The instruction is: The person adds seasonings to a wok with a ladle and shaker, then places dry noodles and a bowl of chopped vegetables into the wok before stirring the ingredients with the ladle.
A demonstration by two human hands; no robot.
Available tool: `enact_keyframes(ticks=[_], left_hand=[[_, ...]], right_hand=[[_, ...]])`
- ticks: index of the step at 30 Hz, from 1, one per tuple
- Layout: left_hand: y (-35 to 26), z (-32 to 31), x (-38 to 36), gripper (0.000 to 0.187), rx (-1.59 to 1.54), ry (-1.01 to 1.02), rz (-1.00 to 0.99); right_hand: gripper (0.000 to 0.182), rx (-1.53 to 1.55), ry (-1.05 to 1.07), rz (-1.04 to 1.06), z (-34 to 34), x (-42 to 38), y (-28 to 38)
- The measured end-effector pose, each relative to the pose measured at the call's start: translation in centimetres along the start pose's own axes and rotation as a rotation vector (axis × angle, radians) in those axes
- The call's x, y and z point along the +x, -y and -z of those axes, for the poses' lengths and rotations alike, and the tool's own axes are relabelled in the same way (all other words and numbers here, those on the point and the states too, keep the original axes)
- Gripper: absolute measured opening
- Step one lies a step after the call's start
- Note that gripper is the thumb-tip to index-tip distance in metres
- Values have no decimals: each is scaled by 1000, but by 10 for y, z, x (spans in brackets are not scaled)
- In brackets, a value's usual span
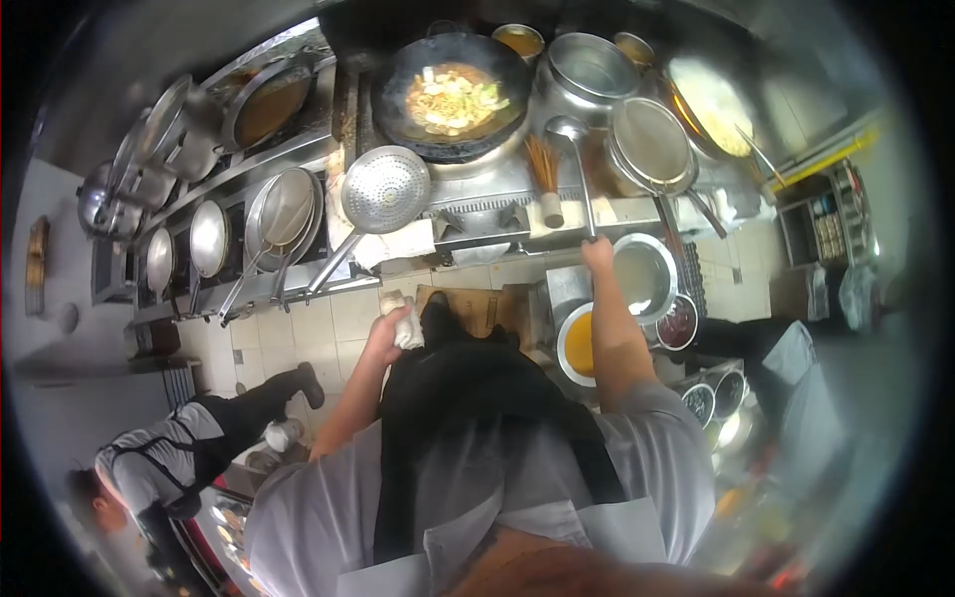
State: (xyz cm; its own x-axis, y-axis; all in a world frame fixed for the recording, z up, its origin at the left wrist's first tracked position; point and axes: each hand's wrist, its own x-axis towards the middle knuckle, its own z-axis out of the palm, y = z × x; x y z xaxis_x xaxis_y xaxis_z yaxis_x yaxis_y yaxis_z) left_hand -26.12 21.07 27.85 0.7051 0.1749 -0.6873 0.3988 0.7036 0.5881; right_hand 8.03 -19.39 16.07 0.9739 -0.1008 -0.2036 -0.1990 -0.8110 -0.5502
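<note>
My right hand (597,253) is closed round the end of a long-handled ladle (568,127), whose bowl rests over the steel stove top. In my left hand (386,333) is a bunched white cloth (406,320), held low in front of the stove. A black wok (450,92) sits on the burner ahead, with chopped pale and green food (456,102) steaming in reddish liquid. Left of the wok's front lies a perforated strainer (386,189), its handle pointing toward me. A bamboo brush (544,181) stands between the wok and the ladle.
To the right are a mesh strainer (651,145), a steel pot (594,68) and a large pan of pale liquid (711,104). Bowls of yellow liquid (577,344) and clear liquid (643,280) stand beside my right arm. Co-workers (169,448) are at left and right.
</note>
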Motion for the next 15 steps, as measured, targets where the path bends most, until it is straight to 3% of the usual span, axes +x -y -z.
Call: enact_keyframes(ticks=[1, 2, 6, 10, 12, 15], left_hand=[[0, 1, 5, 29, -37, -18, 1], [0, 4, 8, 29, -51, -21, -2], [-21, 1, 23, 30, -66, -27, -5], [-49, 4, 42, 31, -13, 32, -5], [-65, 2, 59, 31, 29, 44, 3], [-84, -6, 82, 34, 115, 70, -29]], right_hand=[[37, 52, -135, 80, -2, -4, 8], [37, 43, -132, 92, -1, -11, 14], [37, 743, 130, -168, 42, -82, 90], [23, 1081, 265, -49, 76, -97, 158], [18, 964, 341, 37, 97, -79, 201], [25, 682, 253, 243, 84, -25, 249]])
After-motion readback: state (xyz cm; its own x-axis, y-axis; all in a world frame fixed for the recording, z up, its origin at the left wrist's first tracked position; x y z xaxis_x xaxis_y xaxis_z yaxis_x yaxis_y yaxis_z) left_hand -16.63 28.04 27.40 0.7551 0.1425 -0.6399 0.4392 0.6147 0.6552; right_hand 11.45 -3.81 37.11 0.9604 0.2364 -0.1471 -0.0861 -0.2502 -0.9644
